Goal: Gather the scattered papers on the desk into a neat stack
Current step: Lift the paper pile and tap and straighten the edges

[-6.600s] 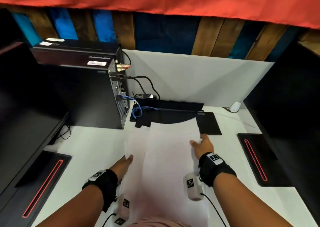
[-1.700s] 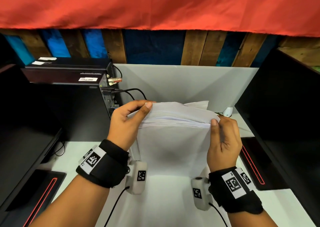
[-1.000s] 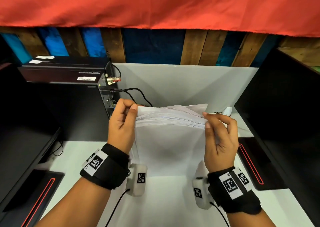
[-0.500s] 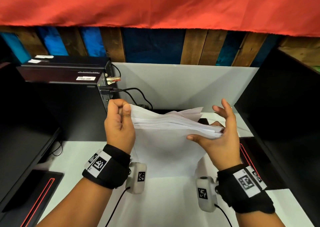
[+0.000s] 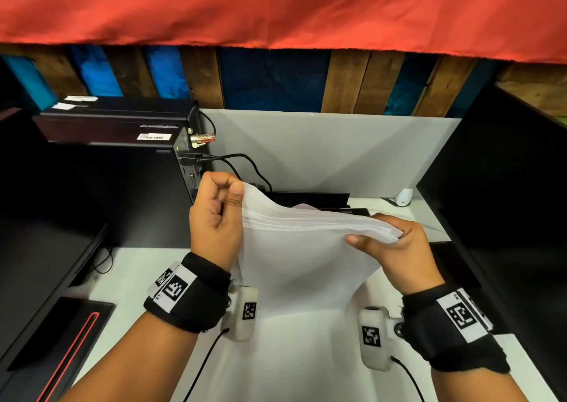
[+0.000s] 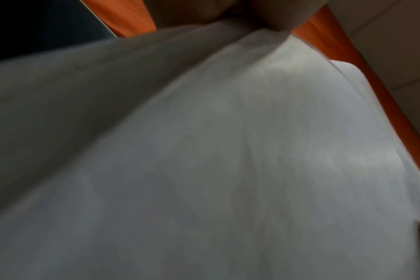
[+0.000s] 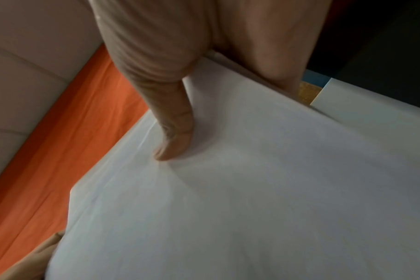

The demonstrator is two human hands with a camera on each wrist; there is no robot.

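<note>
The papers point(image 5: 306, 248) are hanging upright above the middle of the table point(image 5: 122, 279), gathered into one sheaf whose top edges are fanning out unevenly, higher at 9 o'clock and sloping down toward 3 o'clock. The left hand point(image 5: 214, 220) is pinching the upper corner at 9 o'clock between thumb and curled fingers. The right hand point(image 5: 395, 248) is gripping the opposite corner at 3 o'clock, thumb point(image 7: 173, 132) pressing on the near face and the fingers wrapping behind. The lower edge of the sheaf seems to be reaching down to the white surface at 6 o'clock, though white on white is making contact hard to judge.

Judging by this, the gathering is largely done: no loose sheet is plainly showing on the table. What is left is squaring the edges, probably by tapping the bundle on the table, then laying it flat.

Outward, a black computer case point(image 5: 122, 143) is standing at 10 o'clock with cables point(image 5: 245, 162) trailing from it, a dark flat device point(image 5: 306, 197) is lying behind the papers at 12 o'clock, and a small white object point(image 5: 403, 197) is sitting at 2 o'clock
</note>
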